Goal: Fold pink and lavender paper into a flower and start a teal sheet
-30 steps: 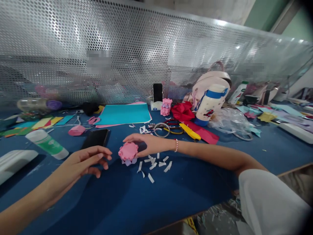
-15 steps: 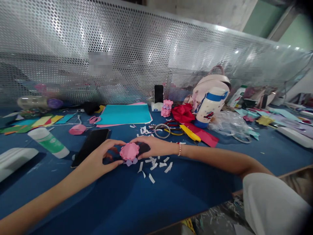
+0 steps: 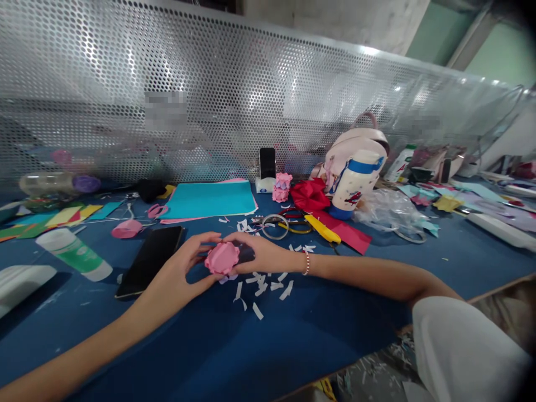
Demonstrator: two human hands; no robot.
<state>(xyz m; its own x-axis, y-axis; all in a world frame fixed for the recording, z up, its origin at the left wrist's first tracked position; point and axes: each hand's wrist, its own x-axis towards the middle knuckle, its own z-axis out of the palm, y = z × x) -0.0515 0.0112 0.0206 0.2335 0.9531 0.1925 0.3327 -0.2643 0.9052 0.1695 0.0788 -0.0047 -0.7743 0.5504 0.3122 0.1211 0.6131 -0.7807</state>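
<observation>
Between both hands is a small round paper craft point(image 3: 223, 259), pink on top with a scalloped edge and some lilac showing underneath. My left hand point(image 3: 193, 261) curves round its left side, thumb low and fingers at the back. On the other side my right hand point(image 3: 257, 254) grips it with thumb and fingers; a beaded bracelet circles that wrist. White paper scraps point(image 3: 262, 285) lie scattered below and behind the hands. A black phone point(image 3: 151, 261) rests flat just left of my left hand. The underside of the craft is hidden.
Behind stand a blue paper stack point(image 3: 209, 199), a propped phone point(image 3: 267, 163), a similar pink craft point(image 3: 282, 187), a tape ring point(image 3: 274, 227), a yellow cutter point(image 3: 322, 229) and a bottle point(image 3: 355, 184). Leftward lies a glue tube point(image 3: 74, 254). The table's edge runs along the lower right.
The pink craft has tipped so its flat top faces me more, and less lilac shows. My left hand has closed in on it. The whole view has shifted slightly.
</observation>
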